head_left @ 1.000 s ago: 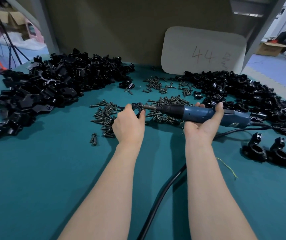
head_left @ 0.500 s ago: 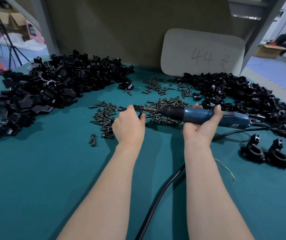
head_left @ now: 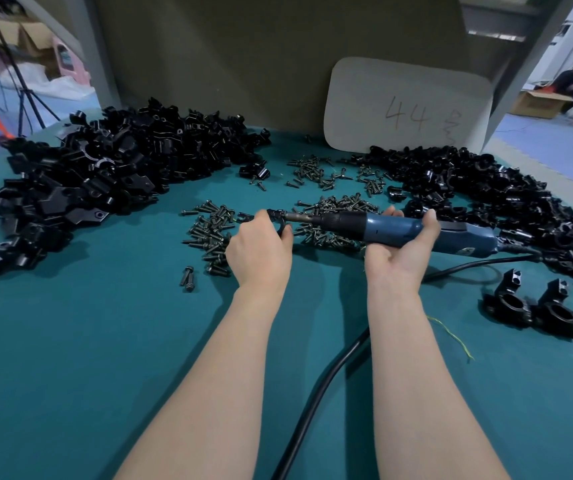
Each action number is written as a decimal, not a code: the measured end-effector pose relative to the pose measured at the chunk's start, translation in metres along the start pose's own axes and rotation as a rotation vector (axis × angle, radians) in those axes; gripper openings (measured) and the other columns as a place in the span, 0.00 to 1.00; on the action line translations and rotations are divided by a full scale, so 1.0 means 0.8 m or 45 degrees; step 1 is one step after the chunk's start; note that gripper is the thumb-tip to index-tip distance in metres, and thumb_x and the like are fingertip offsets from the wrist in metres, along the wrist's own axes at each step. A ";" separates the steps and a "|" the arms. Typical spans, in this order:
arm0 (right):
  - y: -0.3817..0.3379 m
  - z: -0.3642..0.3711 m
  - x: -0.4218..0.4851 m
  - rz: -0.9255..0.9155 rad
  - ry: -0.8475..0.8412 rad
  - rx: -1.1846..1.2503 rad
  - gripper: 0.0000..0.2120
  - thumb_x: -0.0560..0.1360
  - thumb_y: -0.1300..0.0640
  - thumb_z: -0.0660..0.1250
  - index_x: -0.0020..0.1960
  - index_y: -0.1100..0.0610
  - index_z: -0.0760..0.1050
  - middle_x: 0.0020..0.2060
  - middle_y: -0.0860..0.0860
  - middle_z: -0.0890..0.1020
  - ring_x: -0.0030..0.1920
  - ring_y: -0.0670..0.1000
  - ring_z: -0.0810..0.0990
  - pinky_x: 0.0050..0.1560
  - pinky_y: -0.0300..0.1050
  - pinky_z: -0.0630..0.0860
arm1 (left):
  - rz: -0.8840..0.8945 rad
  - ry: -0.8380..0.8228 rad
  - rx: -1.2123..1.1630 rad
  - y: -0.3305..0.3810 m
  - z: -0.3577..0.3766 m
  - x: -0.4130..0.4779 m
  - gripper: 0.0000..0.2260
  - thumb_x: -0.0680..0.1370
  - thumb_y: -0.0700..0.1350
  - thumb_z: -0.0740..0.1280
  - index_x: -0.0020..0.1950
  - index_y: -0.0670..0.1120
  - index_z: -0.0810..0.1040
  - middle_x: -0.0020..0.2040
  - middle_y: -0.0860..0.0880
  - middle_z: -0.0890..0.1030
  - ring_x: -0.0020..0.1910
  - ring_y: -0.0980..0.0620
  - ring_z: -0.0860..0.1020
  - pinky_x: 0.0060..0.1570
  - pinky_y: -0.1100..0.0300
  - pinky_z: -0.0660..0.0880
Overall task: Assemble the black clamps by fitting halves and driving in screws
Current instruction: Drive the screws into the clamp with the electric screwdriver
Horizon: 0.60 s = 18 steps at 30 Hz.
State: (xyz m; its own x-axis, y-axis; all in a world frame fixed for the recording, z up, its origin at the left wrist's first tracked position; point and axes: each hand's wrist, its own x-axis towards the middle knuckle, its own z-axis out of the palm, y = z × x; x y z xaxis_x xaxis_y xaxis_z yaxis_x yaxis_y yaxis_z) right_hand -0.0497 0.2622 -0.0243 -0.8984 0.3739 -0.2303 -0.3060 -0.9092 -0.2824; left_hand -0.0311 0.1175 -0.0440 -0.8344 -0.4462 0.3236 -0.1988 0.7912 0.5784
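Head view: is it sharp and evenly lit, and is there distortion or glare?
In the head view, wide-angle distortion bends the edges; the centre is sharp, with the left hand on a clamp and the right hand round the screwdriver. Light is soft, no glare; faint arm shadows fall on the teal table. The left pile loses detail in black; the far corners are blurred.
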 end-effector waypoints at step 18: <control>0.003 0.004 -0.004 0.017 -0.007 0.007 0.10 0.75 0.54 0.70 0.51 0.56 0.72 0.41 0.54 0.79 0.43 0.52 0.81 0.45 0.47 0.80 | -0.013 -0.008 0.009 0.001 0.000 0.000 0.15 0.79 0.54 0.64 0.55 0.42 0.75 0.37 0.47 0.75 0.35 0.46 0.71 0.32 0.57 0.64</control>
State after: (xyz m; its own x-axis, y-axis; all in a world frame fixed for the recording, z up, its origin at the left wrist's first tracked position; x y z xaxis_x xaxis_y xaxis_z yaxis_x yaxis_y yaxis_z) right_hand -0.0484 0.2585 -0.0211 -0.9040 0.3610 -0.2289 -0.2959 -0.9149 -0.2745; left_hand -0.0313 0.1182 -0.0437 -0.8355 -0.4517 0.3128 -0.2111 0.7896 0.5762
